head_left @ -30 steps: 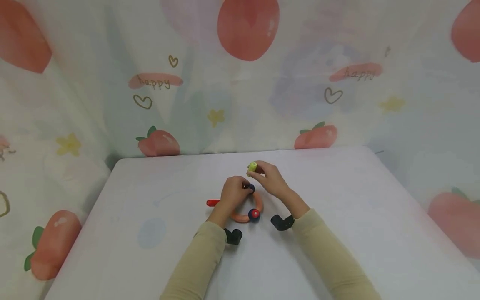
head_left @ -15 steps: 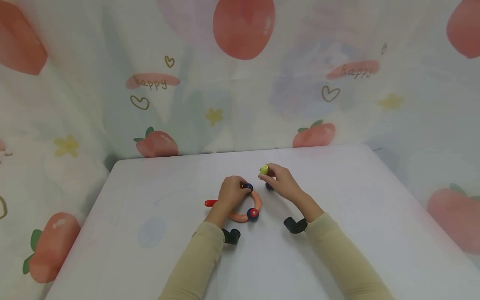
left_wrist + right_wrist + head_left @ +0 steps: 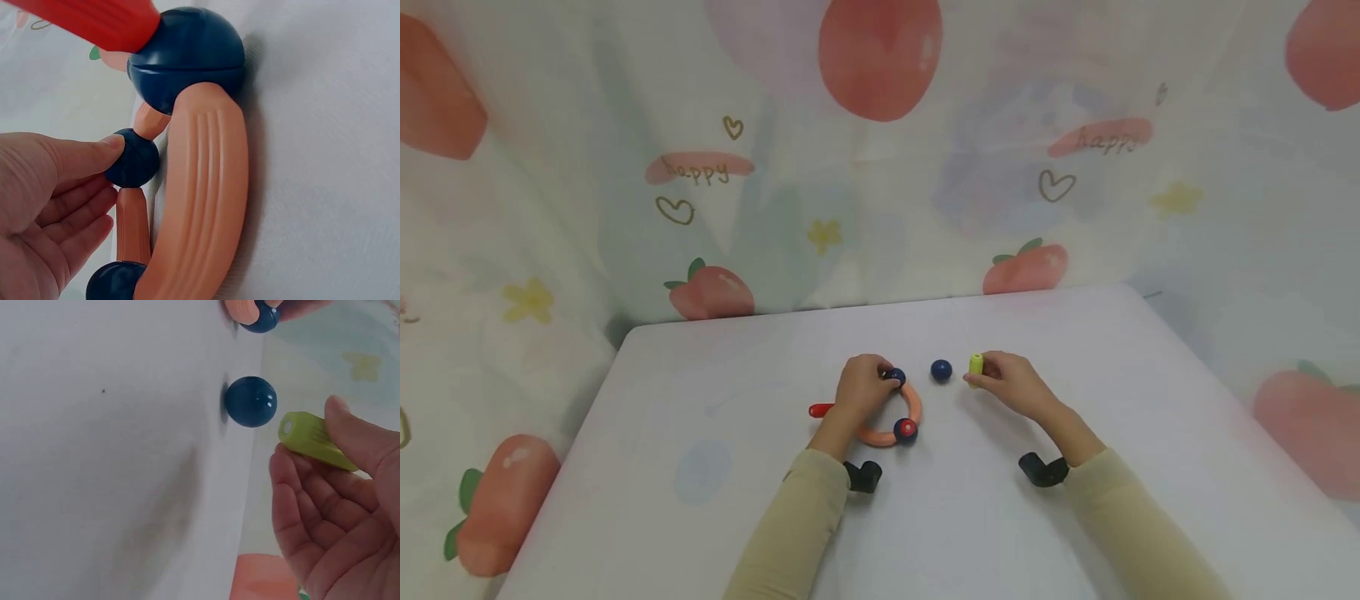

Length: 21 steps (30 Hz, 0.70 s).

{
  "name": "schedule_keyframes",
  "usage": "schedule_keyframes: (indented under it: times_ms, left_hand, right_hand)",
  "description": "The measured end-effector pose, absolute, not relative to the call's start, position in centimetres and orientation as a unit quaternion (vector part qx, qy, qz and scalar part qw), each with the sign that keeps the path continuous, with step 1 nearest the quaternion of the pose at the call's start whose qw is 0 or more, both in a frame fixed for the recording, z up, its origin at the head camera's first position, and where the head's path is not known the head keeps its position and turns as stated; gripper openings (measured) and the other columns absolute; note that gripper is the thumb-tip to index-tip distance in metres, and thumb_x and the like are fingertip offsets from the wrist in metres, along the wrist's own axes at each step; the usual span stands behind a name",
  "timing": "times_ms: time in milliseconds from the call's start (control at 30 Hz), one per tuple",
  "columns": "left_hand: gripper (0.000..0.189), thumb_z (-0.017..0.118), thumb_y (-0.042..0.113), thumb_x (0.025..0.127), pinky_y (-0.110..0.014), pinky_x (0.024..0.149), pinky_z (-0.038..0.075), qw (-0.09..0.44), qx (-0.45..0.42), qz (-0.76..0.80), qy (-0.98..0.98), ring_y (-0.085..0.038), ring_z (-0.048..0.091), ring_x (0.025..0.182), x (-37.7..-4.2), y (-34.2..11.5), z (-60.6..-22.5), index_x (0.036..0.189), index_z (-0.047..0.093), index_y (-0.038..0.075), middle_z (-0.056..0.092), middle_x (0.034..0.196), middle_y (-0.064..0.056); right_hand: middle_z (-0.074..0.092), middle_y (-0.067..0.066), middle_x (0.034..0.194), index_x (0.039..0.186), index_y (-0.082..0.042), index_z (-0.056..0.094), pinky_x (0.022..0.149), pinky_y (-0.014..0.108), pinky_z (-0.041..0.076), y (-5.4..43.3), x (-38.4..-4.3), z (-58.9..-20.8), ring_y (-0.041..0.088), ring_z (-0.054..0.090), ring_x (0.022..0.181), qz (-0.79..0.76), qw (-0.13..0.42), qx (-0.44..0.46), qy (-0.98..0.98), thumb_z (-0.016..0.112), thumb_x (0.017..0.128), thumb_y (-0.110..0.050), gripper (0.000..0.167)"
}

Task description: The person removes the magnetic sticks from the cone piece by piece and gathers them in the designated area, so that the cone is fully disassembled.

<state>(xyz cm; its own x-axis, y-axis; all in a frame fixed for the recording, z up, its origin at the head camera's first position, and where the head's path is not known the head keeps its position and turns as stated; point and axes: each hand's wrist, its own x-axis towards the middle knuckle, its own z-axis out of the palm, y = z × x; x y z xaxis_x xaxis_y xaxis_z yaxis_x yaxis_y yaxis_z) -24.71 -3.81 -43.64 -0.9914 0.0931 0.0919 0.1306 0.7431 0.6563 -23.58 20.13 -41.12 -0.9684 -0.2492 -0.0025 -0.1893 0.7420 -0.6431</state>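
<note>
My left hand [image 3: 861, 390] pinches a navy ball [image 3: 139, 164] between thumb and fingers. That ball joins two curved orange rods [image 3: 206, 181] of a ring of magnetic-type building pieces lying on the table. Another navy ball [image 3: 906, 431] sits at the ring's near side, with a red rod [image 3: 100, 22] standing on it. My right hand [image 3: 1017, 386], off to the right, holds a short yellow-green rod [image 3: 975, 369] roughly upright by thumb and fingertips. A loose navy ball [image 3: 941, 371] lies on the table between the hands. Part of the ring is hidden behind my left hand.
A second red rod [image 3: 821, 410] sticks out to the left of my left wrist. Black camera mounts [image 3: 1043, 469] jut from both wrists just over the white table [image 3: 700, 533]. A patterned cloth [image 3: 880, 200] hangs behind the far edge.
My right hand has moved right and toward me with the yellow-green rod, bringing the loose navy ball into full sight. The left hand stays on its ball.
</note>
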Motion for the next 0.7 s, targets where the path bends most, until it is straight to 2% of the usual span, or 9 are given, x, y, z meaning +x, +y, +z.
schedule_keyframes:
  times_ms: [133, 333, 500, 700]
  left_hand:
    - [0.019, 0.073, 0.014, 0.079, -0.026, 0.072, 0.048, 0.026, -0.058, -0.359, -0.931, -0.014, 0.055, 0.076, -24.7, -3.8, -43.7, 0.096, 0.07, 0.006, 0.066, 0.087, -0.004]
    - [0.019, 0.073, 0.014, 0.079, -0.026, 0.071, 0.048, 0.031, -0.062, -0.358, -0.931, -0.014, 0.054, 0.075, -24.6, -3.9, -43.7, 0.095, 0.07, 0.006, 0.065, 0.085, -0.004]
    - [0.019, 0.073, 0.014, 0.079, -0.026, 0.07, 0.048, 0.034, -0.065, -0.352, -0.933, -0.014, 0.053, 0.074, -24.7, -4.0, -43.8, 0.095, 0.07, 0.006, 0.065, 0.083, -0.003]
    - [0.019, 0.072, 0.014, 0.08, -0.026, 0.075, 0.049, 0.027, -0.057, -0.348, -0.935, -0.014, 0.056, 0.078, -24.7, -3.8, -43.8, 0.098, 0.07, 0.006, 0.066, 0.089, -0.004]
  right_hand:
    - [0.056, 0.005, 0.076, 0.093, 0.002, 0.062, 0.061, 0.029, 0.042, 21.0, -23.2, -41.5, 0.02, 0.048, 0.072, -0.325, 0.086, -0.096, 0.937, 0.07, 0.082, -0.029, 0.034]
    - [0.057, 0.007, 0.08, 0.097, 0.007, 0.059, 0.059, 0.029, 0.043, 21.7, -22.8, -42.1, 0.019, 0.05, 0.071, -0.305, 0.13, -0.058, 0.942, 0.072, 0.079, -0.033, 0.046]
    - [0.055, 0.006, 0.074, 0.09, 0.005, 0.057, 0.056, 0.028, 0.042, 21.9, -22.7, -42.4, 0.018, 0.049, 0.066, -0.295, 0.145, -0.043, 0.944, 0.072, 0.079, -0.032, 0.041]
    - [0.051, 0.005, 0.068, 0.079, 0.0, 0.055, 0.054, 0.027, 0.038, 21.8, -22.6, -42.7, 0.018, 0.046, 0.063, -0.259, 0.142, -0.028, 0.955, 0.073, 0.078, -0.032, 0.036]
